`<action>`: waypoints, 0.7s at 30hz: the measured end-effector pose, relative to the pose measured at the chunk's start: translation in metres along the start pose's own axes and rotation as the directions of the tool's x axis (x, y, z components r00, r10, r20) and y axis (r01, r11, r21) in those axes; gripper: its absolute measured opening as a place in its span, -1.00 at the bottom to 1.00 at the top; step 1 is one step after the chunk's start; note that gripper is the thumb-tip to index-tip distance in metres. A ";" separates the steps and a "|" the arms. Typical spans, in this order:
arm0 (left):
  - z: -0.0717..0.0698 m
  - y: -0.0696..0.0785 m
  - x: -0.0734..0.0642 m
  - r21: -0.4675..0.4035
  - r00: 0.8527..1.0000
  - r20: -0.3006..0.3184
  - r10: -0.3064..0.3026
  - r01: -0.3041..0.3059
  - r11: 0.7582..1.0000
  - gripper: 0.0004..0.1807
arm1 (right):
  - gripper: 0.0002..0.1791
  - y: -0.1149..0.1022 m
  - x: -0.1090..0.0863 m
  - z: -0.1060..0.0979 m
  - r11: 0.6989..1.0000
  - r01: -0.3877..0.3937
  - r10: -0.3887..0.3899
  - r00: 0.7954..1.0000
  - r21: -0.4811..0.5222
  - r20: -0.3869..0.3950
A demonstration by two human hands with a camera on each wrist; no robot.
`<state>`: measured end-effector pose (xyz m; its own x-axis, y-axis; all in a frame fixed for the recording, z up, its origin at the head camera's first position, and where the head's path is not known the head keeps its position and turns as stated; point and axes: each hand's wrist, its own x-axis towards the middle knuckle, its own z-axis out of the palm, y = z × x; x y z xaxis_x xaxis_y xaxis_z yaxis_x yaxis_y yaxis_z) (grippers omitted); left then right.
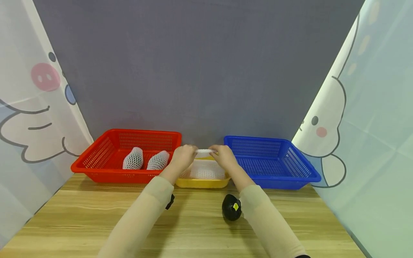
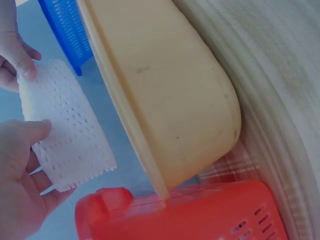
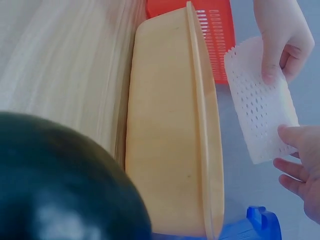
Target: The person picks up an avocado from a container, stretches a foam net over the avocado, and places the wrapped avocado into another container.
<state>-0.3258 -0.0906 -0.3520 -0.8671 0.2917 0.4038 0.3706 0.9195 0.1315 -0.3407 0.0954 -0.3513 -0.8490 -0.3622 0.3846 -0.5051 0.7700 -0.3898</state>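
Note:
A flat white foam net sleeve is held up above the yellow basket by both hands. My left hand pinches one end between thumb and fingers; my right hand pinches the other end. In the left wrist view the sleeve looks flattened, with a jagged cut edge beside the left hand. The right wrist view shows the same sleeve beyond the yellow basket's wall. More white foam nets lie inside that basket. On the table beside my right forearm is a dark glossy avocado-shaped fruit with a yellow sticker.
At the left, a red basket contains two foam-netted items. A blue basket stands at the right, no contents visible. Behind them rises a grey panel; printed curtains flank the wooden table.

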 end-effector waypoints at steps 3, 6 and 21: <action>-0.001 0.000 -0.002 -0.023 1.000 -0.020 0.017 -0.017 1.000 -0.87 | -0.79 -0.001 -0.003 -0.003 1.000 0.007 -0.007 1.000 -0.001 -0.004; -0.003 0.001 -0.004 -0.045 0.999 -0.042 0.029 -0.031 0.999 -0.86 | -0.78 -0.003 -0.006 -0.006 1.000 0.007 -0.007 1.000 0.012 -0.003; -0.012 0.009 -0.020 -0.169 0.980 -0.166 0.112 -0.141 0.976 -0.78 | -0.77 -0.007 -0.026 -0.021 0.981 0.076 -0.064 0.995 0.176 -0.073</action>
<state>-0.3013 -0.0916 -0.3480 -0.7527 0.3455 0.5604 0.5397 0.8113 0.2247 -0.3121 0.1108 -0.3412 -0.8013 -0.3715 0.4689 -0.5877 0.6355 -0.5008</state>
